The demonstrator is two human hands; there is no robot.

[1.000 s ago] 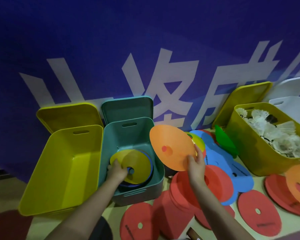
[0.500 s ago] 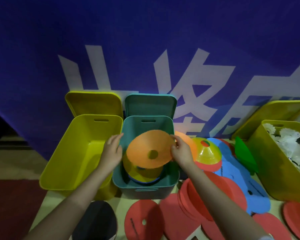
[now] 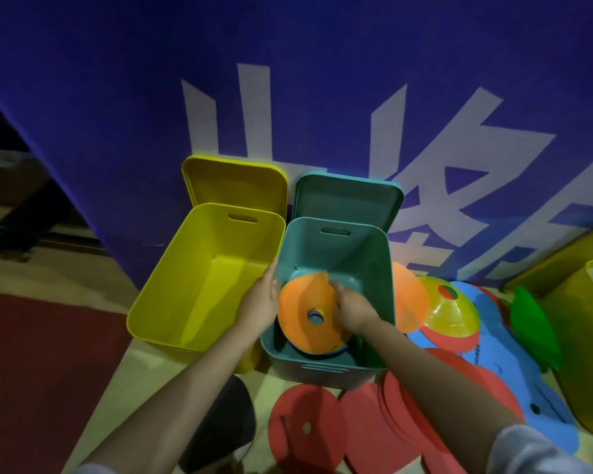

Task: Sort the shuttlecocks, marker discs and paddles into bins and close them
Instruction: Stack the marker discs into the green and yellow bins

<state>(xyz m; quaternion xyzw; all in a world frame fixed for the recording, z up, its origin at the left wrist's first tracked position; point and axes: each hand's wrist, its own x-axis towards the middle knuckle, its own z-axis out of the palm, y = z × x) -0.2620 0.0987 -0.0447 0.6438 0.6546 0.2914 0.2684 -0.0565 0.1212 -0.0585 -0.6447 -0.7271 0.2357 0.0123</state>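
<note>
A person's right hand (image 3: 351, 307) reaches into the teal bin (image 3: 336, 254), fingers (image 3: 336, 289) curled over the far right edge of an orange disc (image 3: 305, 314) and grasping it; the disc, thin and flexible-looking with a round centre hole, lies tilted atop a stack inside the bin, where yellow and blue rims peep from beneath. The left hand (image 3: 261, 297) rests at the bin's left wall, fingers loosely spread and released, touching the rim and holding nothing. The bin is smooth moulded plastic with rounded corners and a slotted handle; its teal lid (image 3: 346, 200) stands propped behind it against a purple banner (image 3: 117, 97) with white lettering. Just beside it on the left, a yellow bin (image 3: 206, 278) of the same shape holds nothing, its yellow lid (image 3: 235, 181) likewise upright behind. To the right of the teal bin, another orange disc (image 3: 409, 299) leans on its wall; a glossy yellow cone (image 3: 449, 311) sits on flat red discs (image 3: 421, 419), beside blue foam paddles (image 3: 514, 374) and a green disc (image 3: 533, 323); a further yellow bin (image 3: 586, 336) is cut off at the frame's edge, its contents too little seen to name.
</note>
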